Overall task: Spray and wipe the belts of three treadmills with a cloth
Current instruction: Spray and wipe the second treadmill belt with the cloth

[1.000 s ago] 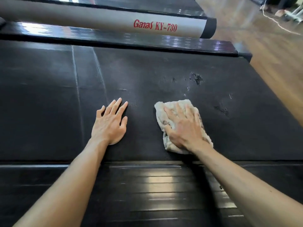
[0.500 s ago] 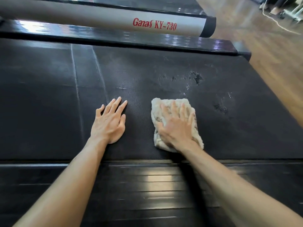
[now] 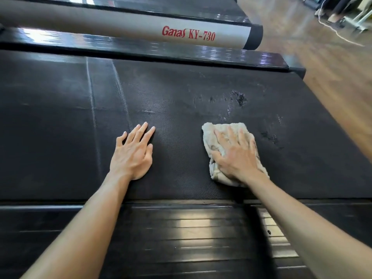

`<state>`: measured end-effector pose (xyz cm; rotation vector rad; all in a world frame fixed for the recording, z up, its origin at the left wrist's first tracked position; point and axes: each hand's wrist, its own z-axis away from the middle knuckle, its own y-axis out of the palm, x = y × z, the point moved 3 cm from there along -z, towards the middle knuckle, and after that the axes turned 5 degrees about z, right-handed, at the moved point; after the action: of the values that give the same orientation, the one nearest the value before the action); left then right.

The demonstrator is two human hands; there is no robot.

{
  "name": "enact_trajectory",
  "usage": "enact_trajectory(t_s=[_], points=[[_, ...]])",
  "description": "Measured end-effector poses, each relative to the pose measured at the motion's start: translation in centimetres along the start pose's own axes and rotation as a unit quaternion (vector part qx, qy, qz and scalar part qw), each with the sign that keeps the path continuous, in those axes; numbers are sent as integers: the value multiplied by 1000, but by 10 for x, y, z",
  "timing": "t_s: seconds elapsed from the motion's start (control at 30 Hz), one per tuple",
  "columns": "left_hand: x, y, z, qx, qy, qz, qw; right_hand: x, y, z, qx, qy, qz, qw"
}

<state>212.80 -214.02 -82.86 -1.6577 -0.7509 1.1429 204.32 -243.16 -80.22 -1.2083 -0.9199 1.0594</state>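
The treadmill belt fills the view, a dark, finely textured sheet running out on every side of both hands; it looks firm underneath and grippy, so a cloth should drag on it, not glide. Beyond the fingertips lies a glossy black side rail, and past that a grey tube lettered "Ganas KY-730". Below the wrists sits a ribbed black foot rail.

The left hand lies flat on the belt with straight fingers, a wide grip holding nothing, probably bracing. Well to its right, the right hand presses the pale cloth onto the belt, fingers spread across it.

The cloth looks soft, light and bunched; a flat palm on its middle should keep it from rolling.

Wet spray patches glisten just beyond and to the right of that hand. No container is in view.
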Motion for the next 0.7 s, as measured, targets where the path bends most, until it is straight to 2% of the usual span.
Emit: enact_trajectory(t_s=[0.1,0.2,0.3,0.43,0.53,0.6,0.7], points=[[-2,1,-1,0,3,-1,1000,37,-4,-13,-9,-4,-25,1000],[-2,0,-4,2,0,-5,1000,73,0,4,-31,-91,-48,994],[0,-1,-2,6,-3,-7,1000,58,8,38,-19,-157,-50,986],[0,-3,-1,14,-4,-13,1000,15,4,11,-14,-91,-34,995],[-2,-4,-2,25,-6,-19,999,30,-8,-44,0,-37,-47,998],[-3,-5,-2,36,-5,-8,999,59,-20,-59,-10,-70,-51,996],[-3,-12,-16,29,14,44,999,78,-24,-34,-38,-181,-39,982]])
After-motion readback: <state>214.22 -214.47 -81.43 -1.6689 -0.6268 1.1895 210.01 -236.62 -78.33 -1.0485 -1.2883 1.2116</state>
